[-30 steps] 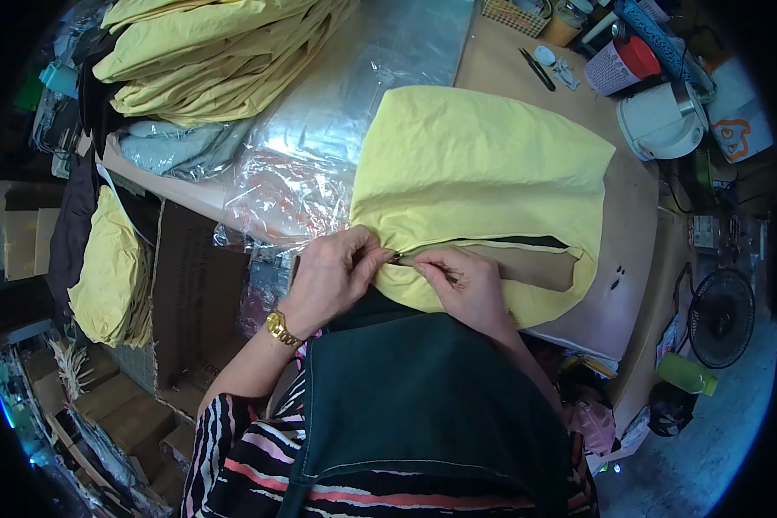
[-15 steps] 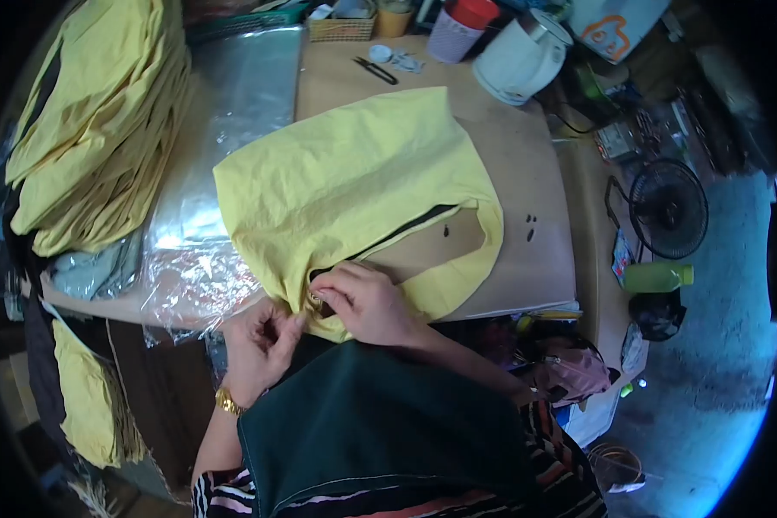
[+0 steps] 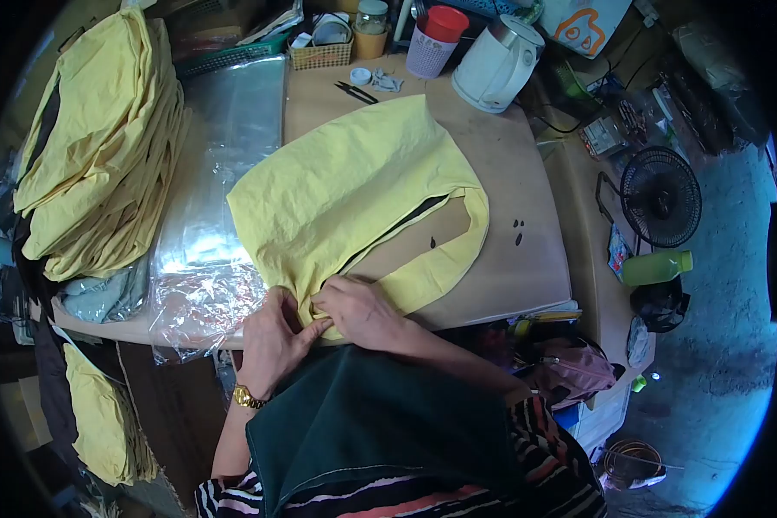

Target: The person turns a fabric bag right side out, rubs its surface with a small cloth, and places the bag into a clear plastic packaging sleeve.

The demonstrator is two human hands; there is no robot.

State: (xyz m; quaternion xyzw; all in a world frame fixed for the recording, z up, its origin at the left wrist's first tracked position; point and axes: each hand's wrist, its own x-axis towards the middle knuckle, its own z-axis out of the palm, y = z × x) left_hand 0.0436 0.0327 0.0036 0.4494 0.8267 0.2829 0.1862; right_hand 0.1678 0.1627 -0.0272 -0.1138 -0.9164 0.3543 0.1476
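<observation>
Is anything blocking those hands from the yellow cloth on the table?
Nothing visible: the left hand and the right hand both touch the yellow cloth directly, where it is bunched up.

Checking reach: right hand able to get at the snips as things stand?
Probably, with a stretch: the right hand is busy at the yellow cloth, but only that cloth lies between; nothing covers the snips.

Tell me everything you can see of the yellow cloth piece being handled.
The yellow cloth piece looks like thin, creased fabric: a broad body with a curved band looping from it. A dark strip edges the opening between them. It lies mostly flat on the brown tabletop, bunched at the near end, where the left hand and right hand touch it, fingertips partly hidden.
</observation>
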